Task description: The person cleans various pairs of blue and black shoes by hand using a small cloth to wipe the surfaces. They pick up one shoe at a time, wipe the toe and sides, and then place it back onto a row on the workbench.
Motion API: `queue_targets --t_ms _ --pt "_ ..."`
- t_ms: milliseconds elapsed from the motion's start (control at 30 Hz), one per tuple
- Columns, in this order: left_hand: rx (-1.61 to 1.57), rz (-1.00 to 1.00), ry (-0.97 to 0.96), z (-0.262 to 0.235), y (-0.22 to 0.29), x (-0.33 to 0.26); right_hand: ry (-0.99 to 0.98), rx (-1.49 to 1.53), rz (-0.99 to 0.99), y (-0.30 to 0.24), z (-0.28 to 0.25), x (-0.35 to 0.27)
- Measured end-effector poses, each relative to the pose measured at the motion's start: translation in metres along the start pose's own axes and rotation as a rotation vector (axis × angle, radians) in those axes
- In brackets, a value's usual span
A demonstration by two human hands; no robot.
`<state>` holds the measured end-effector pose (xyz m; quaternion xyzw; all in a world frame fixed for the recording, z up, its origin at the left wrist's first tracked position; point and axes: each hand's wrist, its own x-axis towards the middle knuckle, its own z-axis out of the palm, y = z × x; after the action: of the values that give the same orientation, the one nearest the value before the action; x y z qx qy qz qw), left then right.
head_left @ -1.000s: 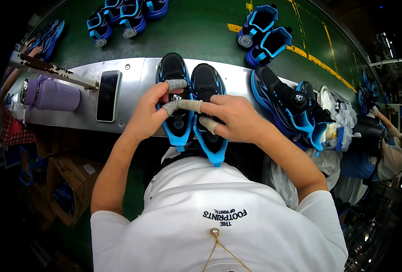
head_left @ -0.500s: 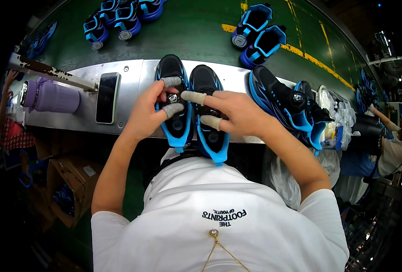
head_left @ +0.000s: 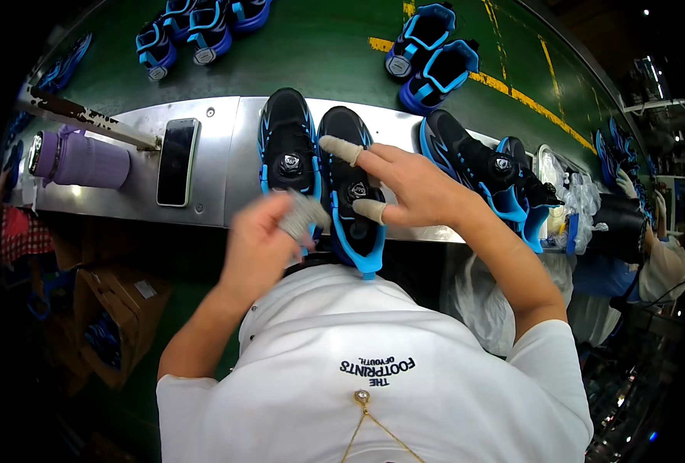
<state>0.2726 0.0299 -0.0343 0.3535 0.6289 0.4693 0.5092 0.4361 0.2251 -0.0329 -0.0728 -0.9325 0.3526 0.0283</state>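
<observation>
Two black sneakers with bright blue trim stand side by side in front of me, toes pointing away: a left sneaker [head_left: 287, 116] and a right sneaker [head_left: 345, 127]. Each has a round lacing dial on its tongue. My right hand [head_left: 416, 189], in beige finger covers, rests over the right sneaker, thumb and forefinger apart around its dial. Over the heel collar of the left sneaker is my left hand [head_left: 261, 243], in grey finger covers. Motion smears its fingers, so whether they grip the collar is unclear.
A phone [head_left: 177, 163] and a purple flask [head_left: 87, 160] lie on the metal ledge [head_left: 223, 143] at left. More sneakers [head_left: 473, 158] sit at right, beside clear plastic bags [head_left: 583, 201]. Pairs stand on the green surface [head_left: 311, 46] beyond. A co-worker [head_left: 666, 255] is at far right.
My left hand has drawn back from the left sneaker's dial toward its heel, uncovering the dial. My right forefinger has lifted slightly away from the left sneaker; the right hand stays over its sneaker.
</observation>
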Motion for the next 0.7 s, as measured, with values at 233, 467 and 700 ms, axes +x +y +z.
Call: queue_targets --t_ms 233,467,700 --pt "-0.810 -0.455 -0.065 0.064 -0.006 0.002 -0.123 -0.146 -0.112 -0.010 0.009 0.020" --pt "-0.865 -0.394 -0.081 0.076 -0.017 0.009 -0.023 -0.074 -0.060 0.000 0.004 0.011" --pt "-0.847 -0.411 -0.081 0.080 -0.019 0.012 -0.118 -0.167 0.063 -0.002 0.019 0.011"
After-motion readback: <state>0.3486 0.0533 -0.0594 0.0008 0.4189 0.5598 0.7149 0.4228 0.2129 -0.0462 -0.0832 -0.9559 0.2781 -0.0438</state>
